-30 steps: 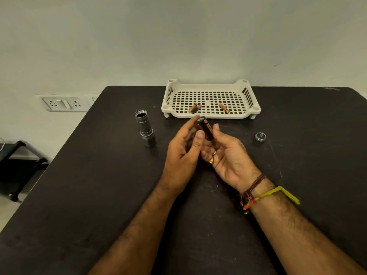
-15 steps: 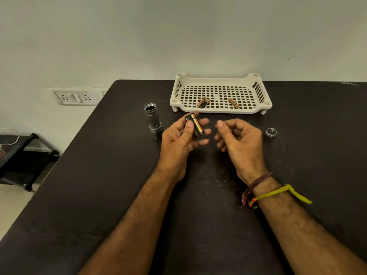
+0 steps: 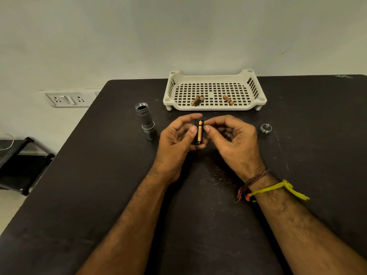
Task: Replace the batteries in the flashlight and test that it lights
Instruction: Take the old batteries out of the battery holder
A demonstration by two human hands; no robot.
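Head cam: left hand (image 3: 176, 139) grips the black battery holder (image 3: 198, 132) just in front of the white tray (image 3: 214, 108), one copper-and-black battery (image 3: 200, 132) seated in it. Right hand (image 3: 232, 137) pinches its right edge. Flashlight body (image 3: 146, 120) stands left of the tray, tail cap (image 3: 265, 128) right. Three loose batteries (image 3: 198, 100) lie in the tray.

- flashlight body (image 3: 146, 121): grey metal, dull sheen, threaded rim
- tail cap (image 3: 265, 128): shiny metal
- battery holder (image 3: 198, 132): black plastic, carrying a glossy copper-coloured battery
- tray (image 3: 214, 108): cream plastic, matt, perforated
- table (image 3: 99, 175): black, matt, scuffed
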